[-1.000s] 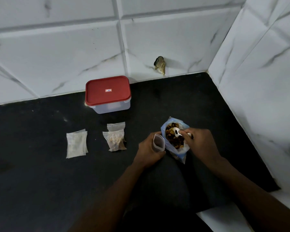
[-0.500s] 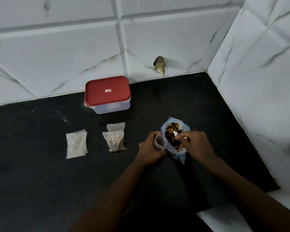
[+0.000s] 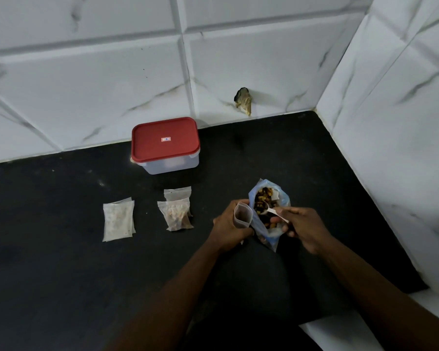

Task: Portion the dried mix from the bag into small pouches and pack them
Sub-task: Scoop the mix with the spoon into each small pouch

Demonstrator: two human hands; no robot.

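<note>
Black stone countertop [image 3: 61,274] carries everything, and I place the rest from the red-lidded plastic container [image 3: 165,140] standing against the tiled wall. Its lid is on, so I judge the packing has not begun.

Front-right of the container, well apart from it, stands the blue bag of dried mix [image 3: 270,235], mouth open and with plenty inside. My left hand [image 3: 230,226] sits on the bag's container side and my right hand [image 3: 304,224] on its far side.

Front-left of the container lies a flat pale stack of pouches [image 3: 118,219]; I cannot tell what they hold. Straight in front of it lie two pouches [image 3: 176,215], the nearer one showing brownish mix, so I take those as done.

My left hand grips a small clear pouch [image 3: 243,215], upright, mouth open, touching the bag's rim, seemingly unfilled. My right hand pinches a white plastic spoon [image 3: 269,211], its bowl down in the mix. Most of the portioning remains.
</note>
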